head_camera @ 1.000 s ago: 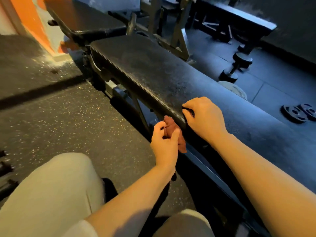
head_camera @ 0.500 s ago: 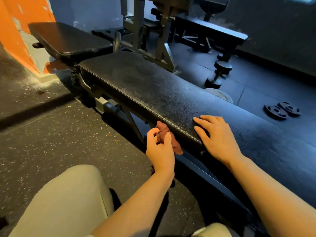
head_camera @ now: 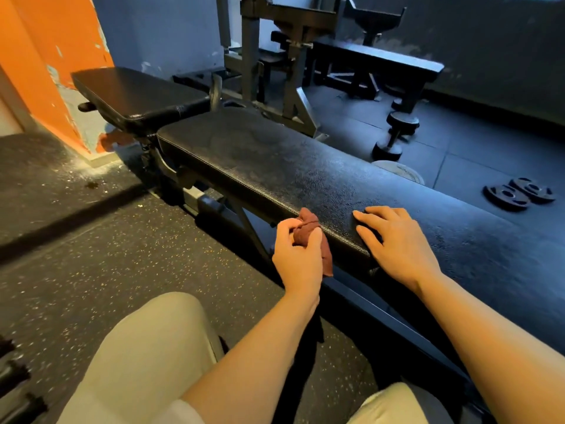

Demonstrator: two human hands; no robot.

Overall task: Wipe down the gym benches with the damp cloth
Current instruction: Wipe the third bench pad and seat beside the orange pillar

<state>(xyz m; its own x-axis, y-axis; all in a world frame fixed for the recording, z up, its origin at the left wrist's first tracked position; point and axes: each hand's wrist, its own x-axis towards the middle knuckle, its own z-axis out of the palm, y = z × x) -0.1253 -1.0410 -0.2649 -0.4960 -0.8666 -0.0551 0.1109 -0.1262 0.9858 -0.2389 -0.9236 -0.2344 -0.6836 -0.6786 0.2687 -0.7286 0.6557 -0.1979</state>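
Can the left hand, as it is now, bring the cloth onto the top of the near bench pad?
Probably yes. The left hand grips the cloth right at the pad's near edge, and the top beside it is bare. The right hand lies flat on the pad, off to the side.

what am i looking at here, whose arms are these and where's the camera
The camera sits on a person's head, looking forward and down, so the two bare arms are the wearer's own. No robot here. The left hand grips a bunched reddish cloth against the near edge of a black padded gym bench. The right hand rests flat on the bench top, fingers straight. Beyond the bench, on the dark floor, lie a dumbbell and weight plates.
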